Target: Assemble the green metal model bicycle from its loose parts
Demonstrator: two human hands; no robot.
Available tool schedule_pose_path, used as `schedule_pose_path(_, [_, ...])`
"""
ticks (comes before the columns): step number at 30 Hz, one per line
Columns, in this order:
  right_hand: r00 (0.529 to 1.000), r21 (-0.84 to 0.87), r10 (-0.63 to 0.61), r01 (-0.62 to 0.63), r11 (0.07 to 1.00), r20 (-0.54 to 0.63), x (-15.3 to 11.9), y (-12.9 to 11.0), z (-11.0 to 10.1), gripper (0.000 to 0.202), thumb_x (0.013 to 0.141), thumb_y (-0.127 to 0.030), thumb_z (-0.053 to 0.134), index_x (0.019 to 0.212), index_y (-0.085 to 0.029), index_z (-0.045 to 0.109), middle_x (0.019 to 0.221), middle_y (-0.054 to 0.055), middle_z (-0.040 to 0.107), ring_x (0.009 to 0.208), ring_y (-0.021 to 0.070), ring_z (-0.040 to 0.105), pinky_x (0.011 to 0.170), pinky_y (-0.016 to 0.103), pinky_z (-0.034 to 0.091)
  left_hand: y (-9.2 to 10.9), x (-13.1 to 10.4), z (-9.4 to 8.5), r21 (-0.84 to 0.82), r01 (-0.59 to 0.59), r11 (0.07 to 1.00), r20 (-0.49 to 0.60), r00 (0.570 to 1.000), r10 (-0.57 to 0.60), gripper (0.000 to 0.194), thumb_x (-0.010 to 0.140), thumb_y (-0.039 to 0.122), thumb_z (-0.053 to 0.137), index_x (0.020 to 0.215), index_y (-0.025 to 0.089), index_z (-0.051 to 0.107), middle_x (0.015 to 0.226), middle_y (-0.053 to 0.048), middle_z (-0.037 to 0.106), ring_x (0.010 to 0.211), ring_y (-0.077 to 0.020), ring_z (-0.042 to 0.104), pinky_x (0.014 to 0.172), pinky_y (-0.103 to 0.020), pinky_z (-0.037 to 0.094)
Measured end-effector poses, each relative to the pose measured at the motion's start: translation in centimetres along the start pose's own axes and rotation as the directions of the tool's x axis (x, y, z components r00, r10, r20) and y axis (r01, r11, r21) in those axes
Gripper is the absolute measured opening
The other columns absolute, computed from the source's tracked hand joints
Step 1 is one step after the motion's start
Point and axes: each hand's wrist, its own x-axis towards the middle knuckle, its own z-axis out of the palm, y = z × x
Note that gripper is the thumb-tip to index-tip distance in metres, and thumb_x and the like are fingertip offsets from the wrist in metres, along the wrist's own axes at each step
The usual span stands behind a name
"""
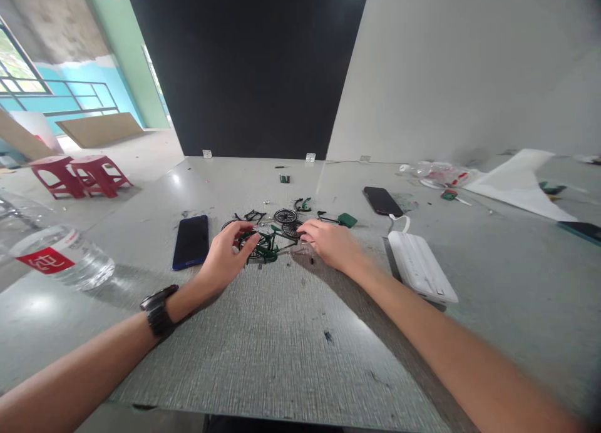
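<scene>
A small green model bicycle frame with a black wheel lies on the grey table. My left hand is closed round its left end, thumb and fingers on the wheel and frame. My right hand is at the right of the frame, its fingertips pinched together beside a loose black wheel; a thin light piece shows at the fingertips, too small to name. Another black wheel lies just behind. Around them are black and green small parts, including a curved part and a green flat piece.
A blue-edged phone and a water bottle are on the left. To the right are a black phone, a white power bank and a crumpled plastic bottle. An upright black panel stands behind.
</scene>
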Motion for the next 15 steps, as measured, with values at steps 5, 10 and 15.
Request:
schedule_pose_path(5, [1.000, 0.032, 0.007, -0.008, 0.999, 0.023, -0.1, 0.7, -0.4, 0.015, 0.098, -0.021, 0.053, 0.096, -0.022, 0.068, 0.102, 0.004, 0.074, 0.079, 0.0180, 0.066, 0.057, 0.030, 0.034, 0.0, 0.0, 0.0, 0.003, 0.008, 1.000, 0.015, 1.000, -0.009, 0.023, 0.094, 0.038, 0.058, 0.106, 0.020, 0.065, 0.105, -0.009, 0.073, 0.091, -0.0220, 0.066, 0.080, -0.037, 0.053])
schedule_pose_path(10, [1.000, 0.043, 0.022, -0.022, 0.999, 0.015, -0.2, 1.5, -0.6, 0.014, 0.097, -0.020, 0.055, 0.088, -0.023, 0.066, 0.099, 0.003, 0.074, 0.074, 0.0175, 0.065, 0.057, 0.031, 0.035, 0.1, 0.0, -0.1, 0.009, 0.021, 1.000, 0.022, 1.000, -0.021, 0.024, 0.093, 0.038, 0.059, 0.106, 0.019, 0.065, 0.104, -0.009, 0.073, 0.089, -0.0222, 0.066, 0.077, -0.037, 0.053])
schedule_pose_path(15, [0.999, 0.008, 0.050, -0.050, 0.999, 0.016, -0.2, 1.8, -0.6, 0.012, 0.095, -0.024, 0.060, 0.085, -0.023, 0.066, 0.096, 0.004, 0.074, 0.073, 0.0186, 0.064, 0.055, 0.031, 0.034, -0.2, -0.1, 0.0, 0.008, 0.007, 1.000, 0.024, 1.000, -0.007, 0.023, 0.094, 0.036, 0.059, 0.107, 0.019, 0.065, 0.105, -0.009, 0.073, 0.090, -0.0221, 0.067, 0.079, -0.038, 0.053])
